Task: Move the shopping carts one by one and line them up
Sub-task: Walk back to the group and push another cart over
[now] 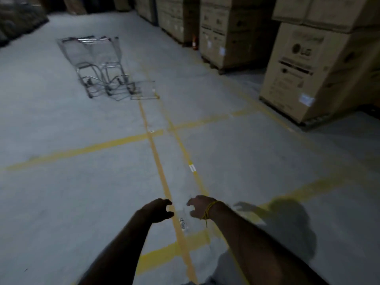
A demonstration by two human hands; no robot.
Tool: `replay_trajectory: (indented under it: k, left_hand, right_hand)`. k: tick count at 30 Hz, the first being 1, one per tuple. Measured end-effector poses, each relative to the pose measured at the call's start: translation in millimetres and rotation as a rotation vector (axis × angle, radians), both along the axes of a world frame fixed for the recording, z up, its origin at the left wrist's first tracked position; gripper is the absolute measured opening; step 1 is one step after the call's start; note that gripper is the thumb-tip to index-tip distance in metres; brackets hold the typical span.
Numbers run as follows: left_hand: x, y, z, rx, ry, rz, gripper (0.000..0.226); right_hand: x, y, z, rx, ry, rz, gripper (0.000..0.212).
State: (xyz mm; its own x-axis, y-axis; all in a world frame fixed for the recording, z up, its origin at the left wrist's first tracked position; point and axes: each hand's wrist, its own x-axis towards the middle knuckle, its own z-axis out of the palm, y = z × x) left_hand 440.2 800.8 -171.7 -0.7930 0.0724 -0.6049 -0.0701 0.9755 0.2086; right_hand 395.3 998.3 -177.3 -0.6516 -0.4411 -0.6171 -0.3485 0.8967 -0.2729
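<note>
Head view, only one we have. Dim warehouse aisle, grey concrete floor (61, 120) with yellow painted lines (158, 161) forming a grid.

Shopping carts (96, 64) sit far left of centre, well apart from both hands. We count what looks like two or three wire carts standing side by side, though blur makes the count unsure. Their long axis runs from far-left to near-right across the floor; basket ends sit at the far side, wheeled bases at the near side. Just beside the nearest wheels a low wire frame (145, 90) lies on the floor, touching the far end of one yellow line.

Left hand (159, 209) and right hand (200, 206) reach forward at near centre, palms down, fingers loosely curled, grasping nothing. The two hands are near each other with a small gap between. A yellow cord (208, 211) wraps the right wrist. A dark shadow (287, 223) falls on the floor at near right.

Stacked cardboard boxes (308, 68) on pallets line the right side, from near to far. A red fire extinguisher (194, 43) stands against the far boxes.
</note>
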Motion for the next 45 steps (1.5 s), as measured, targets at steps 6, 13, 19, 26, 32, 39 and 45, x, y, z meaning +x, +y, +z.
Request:
replay_trajectory:
  k: [6,13,19,26,32,39,45]
  left_hand:
    - [-60.8,-35.4,1.9,0.033,0.019,0.141,0.06]
    - [-136.0,-108.8,-15.6,0.037,-0.009,0.25,0.061]
    - [-226.0,-210.0,-30.8,0.015,0.008,0.286,0.062]
    - [-335.2,-327.7,-17.2,-0.008,0.024,0.284,0.061]
    - [-420.1,-395.0,-15.3,0.009,0.025,0.303,0.061]
    - [-540.4,-467.1,-34.5,0.009,0.013,0.34,0.06]
    - [-660.6,-523.2,-23.3,0.008,0.026,0.433,0.059]
  right_hand:
    - [-93.7,-51.8,-6.6,-0.003,0.003,0.119,0.059]
    - [-185.1,-134.0,-21.9,0.001,-0.033,0.24,0.059]
    - [-280.7,-225.0,-25.1,0.011,-0.016,0.26,0.057]
    - [-387.9,-344.2,0.2,-0.027,0.016,0.283,0.055]
    - [-470.9,-417.7,1.1,-0.001,0.03,0.325,0.055]
    - [-610.5,-488.1,-19.7,0.025,0.019,0.39,0.056]
    - [-751.7,-539.6,-10.9,0.036,0.015,0.451,0.057]
